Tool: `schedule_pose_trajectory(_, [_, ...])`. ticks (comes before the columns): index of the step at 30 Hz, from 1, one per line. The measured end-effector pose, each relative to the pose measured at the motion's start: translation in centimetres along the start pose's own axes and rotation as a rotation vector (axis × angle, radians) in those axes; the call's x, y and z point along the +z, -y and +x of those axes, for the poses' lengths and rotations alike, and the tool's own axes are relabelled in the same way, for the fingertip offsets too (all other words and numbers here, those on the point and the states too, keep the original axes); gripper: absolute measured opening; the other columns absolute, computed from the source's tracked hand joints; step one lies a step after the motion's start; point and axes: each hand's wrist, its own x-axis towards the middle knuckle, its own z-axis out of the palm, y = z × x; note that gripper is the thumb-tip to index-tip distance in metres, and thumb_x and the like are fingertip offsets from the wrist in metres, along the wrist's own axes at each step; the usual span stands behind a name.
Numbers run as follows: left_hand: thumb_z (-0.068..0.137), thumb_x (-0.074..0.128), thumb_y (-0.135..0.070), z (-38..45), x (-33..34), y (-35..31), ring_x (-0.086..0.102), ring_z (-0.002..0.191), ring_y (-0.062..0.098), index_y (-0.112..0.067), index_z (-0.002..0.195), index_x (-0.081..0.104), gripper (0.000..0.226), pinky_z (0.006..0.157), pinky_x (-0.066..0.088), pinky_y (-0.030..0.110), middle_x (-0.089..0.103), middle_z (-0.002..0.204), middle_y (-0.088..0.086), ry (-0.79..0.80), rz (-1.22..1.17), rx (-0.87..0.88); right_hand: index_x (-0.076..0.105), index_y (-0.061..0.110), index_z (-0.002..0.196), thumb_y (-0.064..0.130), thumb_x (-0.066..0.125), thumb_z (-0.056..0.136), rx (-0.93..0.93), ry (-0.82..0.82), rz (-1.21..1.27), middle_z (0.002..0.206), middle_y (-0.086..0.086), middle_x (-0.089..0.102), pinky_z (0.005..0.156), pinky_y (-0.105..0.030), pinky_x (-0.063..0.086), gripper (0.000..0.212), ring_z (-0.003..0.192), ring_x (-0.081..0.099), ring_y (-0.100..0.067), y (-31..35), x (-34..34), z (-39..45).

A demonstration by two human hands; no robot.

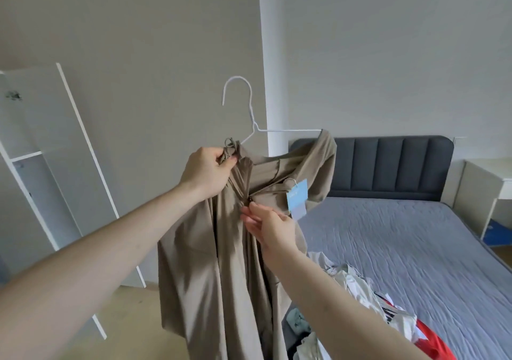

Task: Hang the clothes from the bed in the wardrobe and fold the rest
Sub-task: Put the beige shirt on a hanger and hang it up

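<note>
Nearest, the right hand reaches up to the front of a beige jacket, thumb and fingertips pinching at the small zipper pull on the jacket's chest. Just above and left of that, the left hand grips the bunched collar together with one end of a white hanger, fingers curled tight around the cloth. The jacket hangs from the hanger in mid-air, its far shoulder draped over the hanger's other end, its hem falling out of view. A pale blue tag dangles just right of the zipper. Below and right of the jacket, a pile of clothes, white, grey and red, lies on the near edge of the bed. Behind the jacket stand the dark headboard and, to its left, a white open wardrobe.
</note>
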Motion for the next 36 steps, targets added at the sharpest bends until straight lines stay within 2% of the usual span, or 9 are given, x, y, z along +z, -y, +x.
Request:
schedule_pose_trajectory(6, [0.095,0.069,-0.03,0.9,-0.5,0.6,0.038,0.058,0.019,-0.004,0.062,0.05,0.046,0.049,0.031,0.017,0.038,0.048,-0.001,-0.191,-0.098,-0.078,0.075,-0.009,0.094,0.001,0.072,0.089,0.17,-0.087,-0.126,0.075,-0.014,0.074,0.05,-0.021,0.051,0.012,0.053,0.064,-0.016,-2.0,-2.9,0.5])
schedule_pose_trajectory(12, [0.095,0.068,-0.038,1.3,-1.6,0.8,0.035,0.06,0.022,0.001,0.069,0.055,0.049,0.055,0.03,0.032,0.04,0.056,0.003,-0.093,-0.045,-0.066,0.075,0.004,0.089,0.01,0.07,0.089,0.147,-0.105,-0.348,0.073,-0.005,0.076,0.053,-0.021,0.054,0.008,0.056,0.068,-0.01,-2.8,-5.4,1.6])
schedule_pose_trajectory(17, [0.096,0.067,-0.035,0.5,-1.9,1.5,0.035,0.055,0.024,-0.006,0.061,0.043,0.051,0.051,0.028,0.027,0.036,0.052,0.002,-0.014,0.036,-0.019,0.075,0.01,0.094,0.016,0.069,0.091,0.13,-0.05,-0.592,0.078,-0.005,0.078,0.053,-0.023,0.056,0.009,0.061,0.07,-0.012,-0.6,-7.3,1.4])
schedule_pose_trajectory(21, [0.098,0.066,-0.037,0.9,-3.1,1.5,0.037,0.055,0.023,-0.005,0.063,0.049,0.05,0.055,0.032,0.033,0.037,0.051,0.002,0.008,0.069,0.012,0.076,0.013,0.1,0.051,0.076,0.081,0.167,0.152,-0.913,0.09,-0.003,0.081,0.053,-0.024,0.054,0.043,0.076,0.078,-0.015,3.4,-8.7,0.1])
schedule_pose_trajectory(24, [0.097,0.066,-0.038,1.6,-4.1,1.2,0.036,0.058,0.024,-0.002,0.067,0.058,0.047,0.056,0.031,0.034,0.038,0.052,0.002,-0.003,0.05,0.011,0.076,0.014,0.096,0.071,0.078,0.062,-0.034,-0.018,-0.833,0.088,-0.001,0.08,0.048,-0.022,0.046,0.066,0.065,0.074,-0.01,7.1,-9.1,0.5])
schedule_pose_trajectory(28, [0.097,0.067,-0.036,2.2,-4.7,0.6,0.035,0.059,0.02,-0.01,0.063,0.06,0.044,0.058,0.029,0.034,0.04,0.052,-0.004,0.049,0.01,0.037,0.047,0.025,0.14,0.073,0.08,0.068,-0.188,-0.232,-0.785,0.105,0.008,0.069,0.053,-0.022,0.051,0.092,0.085,0.073,-0.01,9.6,-8.1,3.2])
schedule_pose_trajectory(30, [0.097,0.067,-0.036,2.5,-4.7,0.4,0.034,0.058,0.018,-0.014,0.059,0.058,0.045,0.059,0.029,0.035,0.039,0.05,-0.006,0.087,-0.01,0.06,0.048,0.022,0.136,0.07,0.078,0.075,-0.16,-0.21,-0.827,0.108,0.004,0.067,0.053,-0.023,0.051,0.083,0.087,0.07,-0.011,9.6,-7.6,5.1])
schedule_pose_trajectory(34, [0.097,0.067,-0.041,3.1,-5.6,1.3,0.036,0.061,0.019,-0.007,0.068,0.06,0.046,0.061,0.029,0.036,0.044,0.056,0.0,0.12,0.045,0.092,0.07,0.019,0.087,0.043,0.066,0.097,-0.316,-0.266,-0.762,0.088,-0.007,0.075,0.045,-0.02,0.045,0.026,0.059,0.068,-0.007,10.8,-7.7,8.0])
schedule_pose_trajectory(36, [0.097,0.065,-0.047,3.2,-6.8,2.5,0.029,0.053,0.014,-0.013,0.06,0.047,0.053,0.057,0.025,0.036,0.033,0.049,-0.007,0.104,0.084,0.103,0.074,0.023,0.089,0.033,0.058,0.102,-0.426,-0.343,-0.674,0.085,-0.003,0.075,0.043,-0.018,0.045,0.023,0.058,0.07,-0.009,12.5,-8.6,8.3])
